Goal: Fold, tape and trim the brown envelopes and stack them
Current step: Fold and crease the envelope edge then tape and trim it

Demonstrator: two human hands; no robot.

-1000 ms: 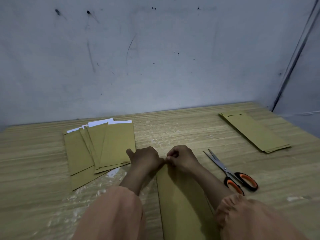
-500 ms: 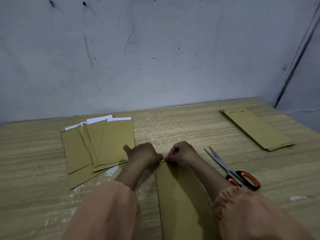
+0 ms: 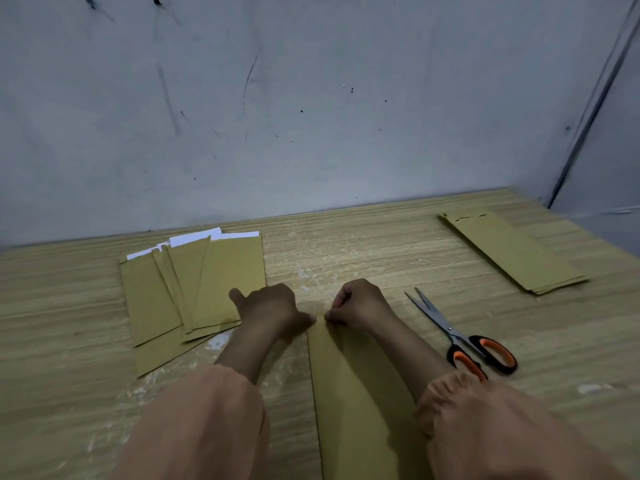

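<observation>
A long brown envelope [image 3: 360,393] lies lengthwise on the wooden table [image 3: 363,244] in front of me, its near part hidden by my sleeves. Both hands sit at its far end. My left hand [image 3: 273,310] is curled at the far left corner, thumb sticking out to the left. My right hand [image 3: 360,306] is curled too, its fingertips pinching the far edge. The two hands are a small gap apart. Several brown envelopes [image 3: 194,289] with white strips at their far ends lie fanned at the left. A neat stack of brown envelopes [image 3: 512,251] lies at the far right.
Scissors [image 3: 460,337] with orange-and-black handles lie open just right of my right forearm, blades pointing away from me. A scuffed grey wall [image 3: 311,116] rises directly behind the table. Bare wood shows between the hands and the right-hand stack.
My hands touched each other at the envelope's far edge before; a small gap has opened between them. The envelopes and scissors have not moved.
</observation>
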